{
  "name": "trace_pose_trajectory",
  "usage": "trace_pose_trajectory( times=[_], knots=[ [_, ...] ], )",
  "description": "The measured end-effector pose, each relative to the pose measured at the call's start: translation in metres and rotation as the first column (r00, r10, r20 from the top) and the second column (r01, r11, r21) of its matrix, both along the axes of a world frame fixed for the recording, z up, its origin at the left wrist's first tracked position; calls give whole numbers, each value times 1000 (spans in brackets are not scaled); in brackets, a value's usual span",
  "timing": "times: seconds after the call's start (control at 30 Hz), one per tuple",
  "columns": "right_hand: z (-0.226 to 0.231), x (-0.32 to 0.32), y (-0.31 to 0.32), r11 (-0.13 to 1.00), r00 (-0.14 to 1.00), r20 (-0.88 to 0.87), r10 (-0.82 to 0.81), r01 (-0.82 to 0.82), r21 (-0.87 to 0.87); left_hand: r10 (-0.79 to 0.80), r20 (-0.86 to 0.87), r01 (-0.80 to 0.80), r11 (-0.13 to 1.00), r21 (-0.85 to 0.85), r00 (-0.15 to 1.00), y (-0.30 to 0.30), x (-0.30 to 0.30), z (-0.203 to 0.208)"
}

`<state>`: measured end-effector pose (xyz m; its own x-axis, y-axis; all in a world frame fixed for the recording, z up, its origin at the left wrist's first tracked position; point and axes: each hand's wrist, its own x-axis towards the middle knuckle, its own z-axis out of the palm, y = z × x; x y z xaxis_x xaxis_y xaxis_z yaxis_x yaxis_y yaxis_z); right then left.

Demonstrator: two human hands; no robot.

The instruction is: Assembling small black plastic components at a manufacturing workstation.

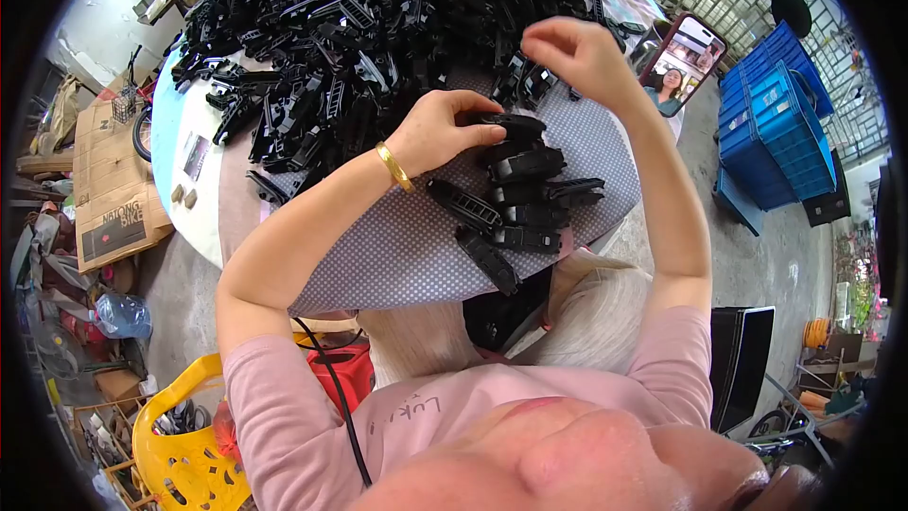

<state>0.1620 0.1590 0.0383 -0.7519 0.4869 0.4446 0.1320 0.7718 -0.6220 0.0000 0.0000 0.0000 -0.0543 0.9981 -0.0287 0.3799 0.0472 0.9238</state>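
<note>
My left hand [437, 137], with a gold bangle at its wrist, pinches a black plastic piece [518, 123] between thumb and fingers. That piece is at the far end of a row of similar black pieces [528, 216] on the dotted cloth. One piece [463, 205] in this group has a ladder-like ribbed strip; another [488, 260] lies slanted at the near edge. My right hand [579, 55] is raised over the right side of a large heap of black plastic pieces [331, 47]. Its fingers are curled together, and whatever may be between them is hidden.
The heap covers the far part of the table, whose grey dotted cloth [378, 260] shows nearer me. A phone [688, 61] stands at the right edge. Blue crates [771, 137] are on the floor to the right, a yellow plastic chair [184, 431] and cardboard [113, 180] to the left.
</note>
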Motion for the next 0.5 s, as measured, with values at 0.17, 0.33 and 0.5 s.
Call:
trace_pose_trajectory(
  times=[0.17,0.33,0.5],
  knots=[
    [-6,-54,37,914,982,-132,-132,172,367,-69,-163,79,995,60,984,-1,0,-2],
    [-17,-98,49,897,992,13,-122,105,430,21,-553,162,946,280,833,-9,12,-9],
    [-10,-85,57,908,993,78,-90,50,415,15,-529,206,912,355,849,-6,11,-13]
  ],
)
